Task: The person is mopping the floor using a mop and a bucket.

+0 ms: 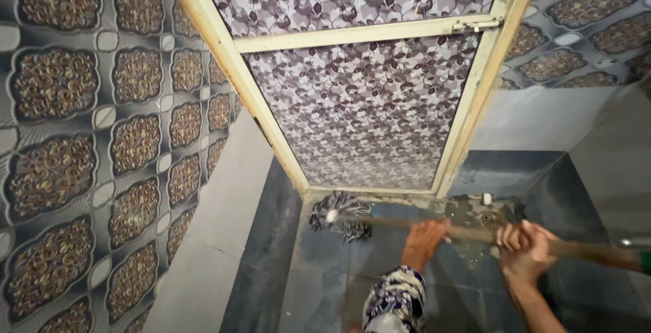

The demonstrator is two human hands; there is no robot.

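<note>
A wooden mop handle point(475, 232) is gripped by both hands, the left hand point(426, 237) closed around its middle and the right hand point(523, 243) clenched nearer its end. The mop head point(342, 215) is pressed onto the wet-looking floor point(325, 285) at the foot of the patterned door point(366, 102), so scrubbing appears under way. A steady push-and-pull along the threshold, near the floor drain point(492, 220), seems called for next.

My left forearm point(397, 299), at the bottom centre of the frame, wears a sleeve patterned in dark blue and white. My right forearm point(536, 306), lower right, is bare, with no sleeve, and my fingers show no rings.
</note>
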